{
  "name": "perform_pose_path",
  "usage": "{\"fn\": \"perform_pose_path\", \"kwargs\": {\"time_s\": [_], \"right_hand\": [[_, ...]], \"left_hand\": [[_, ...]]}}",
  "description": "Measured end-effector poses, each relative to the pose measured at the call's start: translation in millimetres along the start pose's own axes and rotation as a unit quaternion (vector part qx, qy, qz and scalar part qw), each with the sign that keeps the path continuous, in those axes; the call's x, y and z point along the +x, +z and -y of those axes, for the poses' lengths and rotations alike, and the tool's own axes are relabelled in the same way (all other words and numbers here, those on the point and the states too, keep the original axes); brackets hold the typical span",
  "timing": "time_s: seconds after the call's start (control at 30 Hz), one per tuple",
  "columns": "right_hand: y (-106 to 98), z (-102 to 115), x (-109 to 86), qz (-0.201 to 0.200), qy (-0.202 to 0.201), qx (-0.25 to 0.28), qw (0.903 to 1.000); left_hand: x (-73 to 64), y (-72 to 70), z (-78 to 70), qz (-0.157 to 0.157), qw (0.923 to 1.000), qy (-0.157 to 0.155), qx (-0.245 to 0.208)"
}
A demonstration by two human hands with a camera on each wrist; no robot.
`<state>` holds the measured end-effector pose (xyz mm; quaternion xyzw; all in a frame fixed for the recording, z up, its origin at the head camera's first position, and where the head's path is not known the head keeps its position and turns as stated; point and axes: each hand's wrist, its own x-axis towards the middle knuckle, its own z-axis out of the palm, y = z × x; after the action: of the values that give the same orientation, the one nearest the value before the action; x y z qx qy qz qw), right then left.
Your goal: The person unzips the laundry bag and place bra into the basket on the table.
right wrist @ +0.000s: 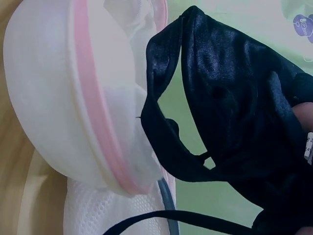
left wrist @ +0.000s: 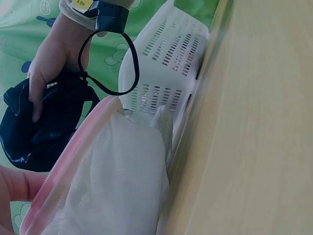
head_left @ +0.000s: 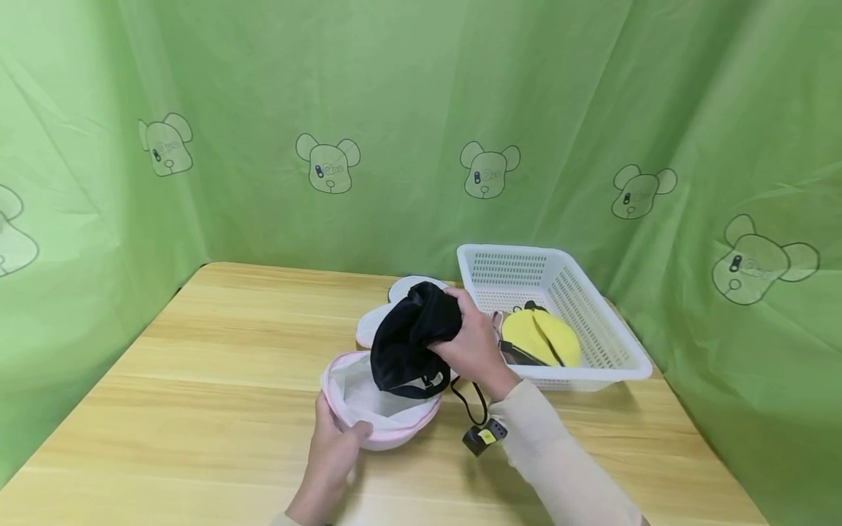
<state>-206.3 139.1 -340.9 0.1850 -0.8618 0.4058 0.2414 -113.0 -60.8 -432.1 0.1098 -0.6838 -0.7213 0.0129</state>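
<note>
My right hand (head_left: 470, 340) grips a bunched black bra (head_left: 408, 347) over the mouth of a white laundry bag (head_left: 401, 437). A loose strap of the bra hangs down in the right wrist view. The bag is rounded, with a pink zip edge (right wrist: 93, 88), and it gapes open. My left hand (head_left: 335, 442) holds the bag's near left rim, thumb at the edge and the other fingers mostly hidden beneath. In the left wrist view the white mesh side (left wrist: 122, 171) of the bag shows, with the black bra beyond the zip.
A white perforated basket (head_left: 608, 329) stands at the back right, holding a yellow cupped item (head_left: 542, 336) and dark straps. Behind the bag lie white rounded pieces (head_left: 371, 325), one dark-edged. A black wrist device (head_left: 484, 437) is on my right sleeve. Green curtains surround the wooden table (head_left: 197, 380).
</note>
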Motion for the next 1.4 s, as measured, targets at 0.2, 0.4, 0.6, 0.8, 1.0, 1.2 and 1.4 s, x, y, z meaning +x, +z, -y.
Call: {"fn": "perform_pose_path", "kwargs": {"time_s": [0.2,0.4,0.6,0.8,1.0,1.2,1.4], "right_hand": [[-3,-2,2.3,-0.007,0.000,0.004,1.0000],[-7,-5,4.1,-0.018,-0.016,0.007,0.9997],[-14,-7,6.7,-0.018,-0.011,0.003,0.9998],[-20,-7,9.7,-0.027,-0.002,0.003,0.9996],[-25,-9,12.1,-0.035,0.020,0.005,0.9992],[-33,-12,16.3,-0.045,0.021,0.001,0.9987],[-41,-13,20.2,-0.058,0.021,-0.012,0.9980]], "left_hand": [[0.0,-0.3,0.0,0.000,1.0000,-0.002,0.003],[0.4,-0.7,-0.1,0.003,1.0000,-0.002,0.002],[-0.7,0.2,-0.8,-0.003,1.0000,-0.003,0.002],[0.5,-0.1,-0.5,-0.008,0.9999,-0.006,-0.001],[2.6,-1.6,-0.3,-0.020,0.9998,-0.002,-0.005],[3.1,-3.2,-1.5,-0.029,0.9995,-0.008,-0.006],[3.3,-7.0,-3.6,-0.028,0.9995,-0.016,0.001]]}}
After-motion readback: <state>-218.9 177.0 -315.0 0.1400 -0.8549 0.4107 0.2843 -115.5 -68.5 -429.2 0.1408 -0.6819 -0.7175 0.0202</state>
